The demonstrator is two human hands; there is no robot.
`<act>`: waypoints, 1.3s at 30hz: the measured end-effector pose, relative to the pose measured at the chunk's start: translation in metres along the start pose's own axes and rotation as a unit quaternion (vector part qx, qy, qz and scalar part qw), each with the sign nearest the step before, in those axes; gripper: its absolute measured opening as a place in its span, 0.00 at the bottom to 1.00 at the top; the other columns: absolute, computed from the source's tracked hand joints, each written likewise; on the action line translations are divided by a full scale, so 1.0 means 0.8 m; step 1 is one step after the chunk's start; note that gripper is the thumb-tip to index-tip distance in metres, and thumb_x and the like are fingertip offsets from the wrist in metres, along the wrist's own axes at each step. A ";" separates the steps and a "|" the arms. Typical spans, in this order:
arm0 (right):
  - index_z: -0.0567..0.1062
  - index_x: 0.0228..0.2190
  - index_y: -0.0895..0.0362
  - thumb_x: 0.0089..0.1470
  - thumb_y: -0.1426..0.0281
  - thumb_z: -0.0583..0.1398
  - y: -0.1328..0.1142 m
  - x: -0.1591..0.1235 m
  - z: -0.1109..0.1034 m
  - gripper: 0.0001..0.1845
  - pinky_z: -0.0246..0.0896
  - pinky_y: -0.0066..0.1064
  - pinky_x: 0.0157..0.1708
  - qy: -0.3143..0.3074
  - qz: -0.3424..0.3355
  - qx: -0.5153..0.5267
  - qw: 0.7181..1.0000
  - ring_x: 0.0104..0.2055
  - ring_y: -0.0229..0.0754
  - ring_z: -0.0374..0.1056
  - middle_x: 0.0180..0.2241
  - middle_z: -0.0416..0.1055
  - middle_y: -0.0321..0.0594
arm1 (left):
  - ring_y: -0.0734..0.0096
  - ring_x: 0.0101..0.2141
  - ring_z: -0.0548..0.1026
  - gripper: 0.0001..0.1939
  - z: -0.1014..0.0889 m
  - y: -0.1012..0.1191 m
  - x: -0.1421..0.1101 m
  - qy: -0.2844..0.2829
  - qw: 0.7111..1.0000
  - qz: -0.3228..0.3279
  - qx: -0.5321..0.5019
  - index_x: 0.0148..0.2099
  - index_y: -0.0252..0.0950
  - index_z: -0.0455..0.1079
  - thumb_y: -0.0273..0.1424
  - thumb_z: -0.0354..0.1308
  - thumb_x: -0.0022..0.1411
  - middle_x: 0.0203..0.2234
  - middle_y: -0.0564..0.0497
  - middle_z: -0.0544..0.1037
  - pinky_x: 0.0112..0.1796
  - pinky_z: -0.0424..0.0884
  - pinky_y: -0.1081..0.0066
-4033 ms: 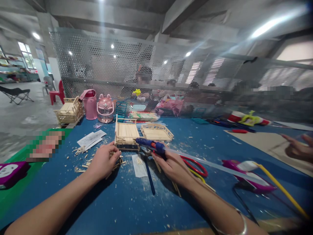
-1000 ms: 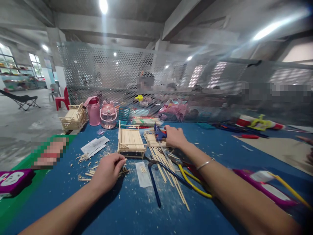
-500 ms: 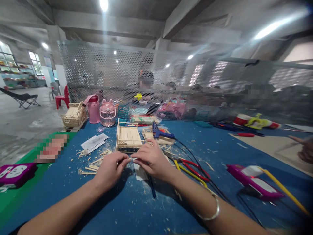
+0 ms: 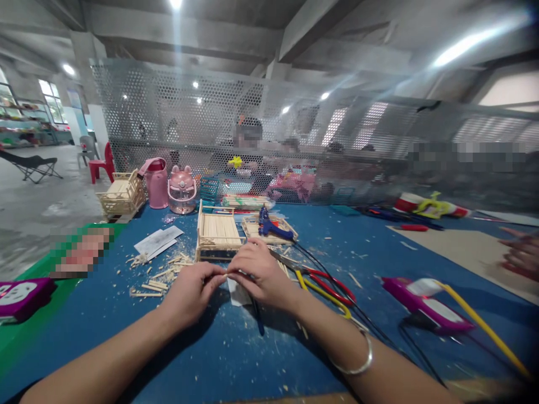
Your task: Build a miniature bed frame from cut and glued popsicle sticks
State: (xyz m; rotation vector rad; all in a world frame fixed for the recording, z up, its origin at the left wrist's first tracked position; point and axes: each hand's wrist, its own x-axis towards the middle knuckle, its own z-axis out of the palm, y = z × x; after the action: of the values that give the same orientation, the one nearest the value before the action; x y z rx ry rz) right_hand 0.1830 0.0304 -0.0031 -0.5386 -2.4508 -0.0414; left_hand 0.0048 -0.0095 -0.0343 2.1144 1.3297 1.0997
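My left hand (image 4: 191, 289) and my right hand (image 4: 257, 272) meet fingertip to fingertip above the blue table. Both pinch at one spot; a tiny pale bit shows there, mostly hidden by the fingers. Just beyond them stands a small bed-like frame of thin wooden sticks (image 4: 219, 229). A blue glue gun (image 4: 273, 229) rests on another flat stick piece (image 4: 251, 227) to its right. Below my right hand are a white paper (image 4: 238, 294) and a dark slim tool (image 4: 260, 321); whether the hand touches the tool I cannot tell. Pliers with red and yellow handles (image 4: 332, 286) lie beside my right wrist.
Loose stick offcuts (image 4: 158, 283) and paper slips (image 4: 159, 242) lie left. A stick model (image 4: 122, 195), pink flask (image 4: 156, 185) and pink bottle (image 4: 182, 191) stand at the back before a perforated screen (image 4: 185, 123). Right are a purple device (image 4: 427, 306) and another person's hand (image 4: 522, 252).
The view has shifted slightly, so everything sits a little further left and higher. My hands keep their pinch at the same spot. The other person's hand at right has changed pose.
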 end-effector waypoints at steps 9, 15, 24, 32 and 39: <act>0.75 0.29 0.56 0.53 0.70 0.58 0.060 0.002 -0.001 0.05 0.52 0.36 0.40 0.129 0.108 -0.068 0.983 0.38 0.43 0.63 0.32 0.72 0.41 | 0.70 0.27 0.71 0.08 -0.006 -0.006 0.003 0.068 0.995 -0.054 0.042 0.35 0.35 0.70 0.30 0.50 0.58 0.26 0.50 0.76 0.30 0.65 0.71; 0.76 0.26 0.54 0.53 0.69 0.57 0.063 0.011 0.006 0.08 0.46 0.36 0.38 0.070 0.022 -0.196 0.978 0.32 0.41 0.60 0.25 0.70 0.38 | 0.72 0.24 0.67 0.08 -0.010 -0.010 0.006 0.060 0.995 -0.062 0.056 0.31 0.36 0.67 0.31 0.49 0.58 0.23 0.53 0.73 0.27 0.61 0.72; 0.76 0.27 0.55 0.55 0.70 0.55 0.055 0.012 0.029 0.10 0.42 0.34 0.35 0.073 0.052 -0.227 0.970 0.26 0.38 0.60 0.22 0.74 0.35 | 0.70 0.26 0.69 0.09 -0.010 -0.009 0.004 0.023 0.995 -0.073 0.059 0.33 0.37 0.69 0.31 0.49 0.58 0.25 0.51 0.75 0.30 0.62 0.71; 0.77 0.29 0.54 0.55 0.70 0.56 0.055 0.008 0.038 0.09 0.42 0.34 0.34 0.091 0.082 -0.196 0.973 0.27 0.37 0.64 0.26 0.78 0.34 | 0.69 0.28 0.71 0.09 -0.008 -0.013 0.005 0.008 0.996 -0.065 0.065 0.32 0.37 0.70 0.31 0.49 0.58 0.27 0.51 0.76 0.31 0.63 0.70; 0.77 0.32 0.54 0.57 0.70 0.54 0.055 0.007 0.038 0.10 0.42 0.35 0.34 0.078 0.089 -0.178 0.977 0.27 0.38 0.66 0.28 0.78 0.36 | 0.67 0.29 0.72 0.09 -0.007 -0.013 0.005 0.005 0.996 -0.060 0.070 0.33 0.37 0.70 0.31 0.49 0.59 0.27 0.50 0.77 0.32 0.64 0.69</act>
State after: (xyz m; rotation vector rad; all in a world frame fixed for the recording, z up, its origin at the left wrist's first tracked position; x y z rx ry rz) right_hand 0.1787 0.0777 -0.0285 -0.8741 -2.2403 -0.4380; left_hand -0.0048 -0.0017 -0.0364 2.0964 1.5578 0.9959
